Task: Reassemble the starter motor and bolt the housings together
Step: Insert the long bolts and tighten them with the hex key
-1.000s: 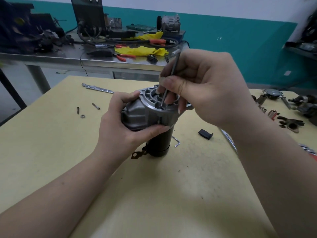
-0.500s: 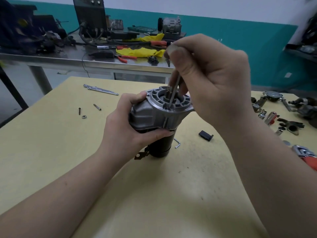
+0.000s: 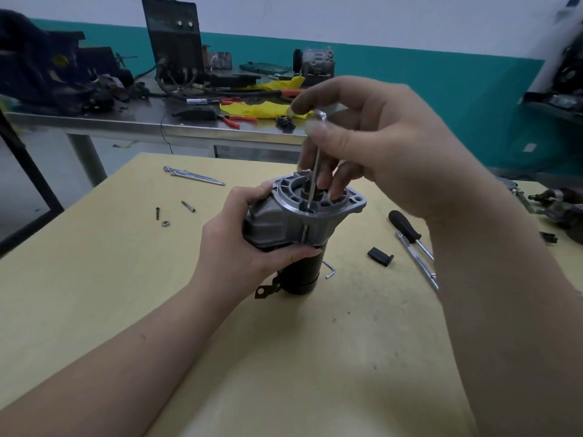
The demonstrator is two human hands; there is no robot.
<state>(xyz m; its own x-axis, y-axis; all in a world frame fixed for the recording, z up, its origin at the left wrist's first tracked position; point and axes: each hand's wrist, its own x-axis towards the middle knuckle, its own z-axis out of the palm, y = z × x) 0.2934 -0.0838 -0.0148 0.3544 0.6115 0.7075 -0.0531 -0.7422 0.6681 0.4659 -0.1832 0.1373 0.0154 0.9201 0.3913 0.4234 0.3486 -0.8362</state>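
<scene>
The starter motor (image 3: 296, 234) stands upright on the yellow table (image 3: 126, 279), black body down, grey aluminium housing (image 3: 284, 216) up. The left hand (image 3: 239, 244) grips the housing from its side, thumb across the lower front edge. The right hand (image 3: 372, 143), directly above the housing, pinches the head of a long through bolt (image 3: 314, 171); the bolt's lower end sits in a hole in the housing flange. A screwdriver (image 3: 407, 230) lies just beneath the right wrist.
</scene>
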